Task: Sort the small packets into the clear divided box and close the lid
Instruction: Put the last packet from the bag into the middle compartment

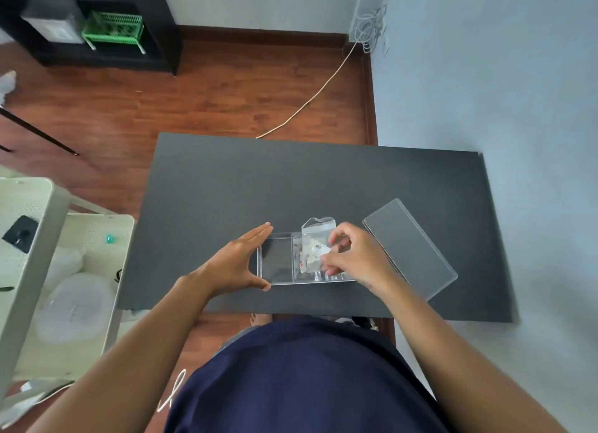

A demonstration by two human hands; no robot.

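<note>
Clear divided box (275, 282) sits near the front edge of the dark surface (226, 180), long axis running left to right across the view. Leftmost compartment shows only the dark surface through its floor; the middle compartment holds packet contents, details blurred. Left hand (236, 264) lies flat against the box's left end, fingers straight and pointing away from the body, thumb along the near left corner; its grip is spread apart, bracing and not clasping anything. Right hand (352, 258) is over the right part of the box, fingertips (333, 238) pinched together on a small clear packet (315, 238). Packet stands roughly upright, long axis near vertical, hang-hole top end pointing up and away from the body, lower end down in the middle compartment; a small white label shows near the pinching fingers. Clear lid (407, 245) lies flat on the surface just to the right of the box, detached, long axis diagonal from far left to near right
</note>
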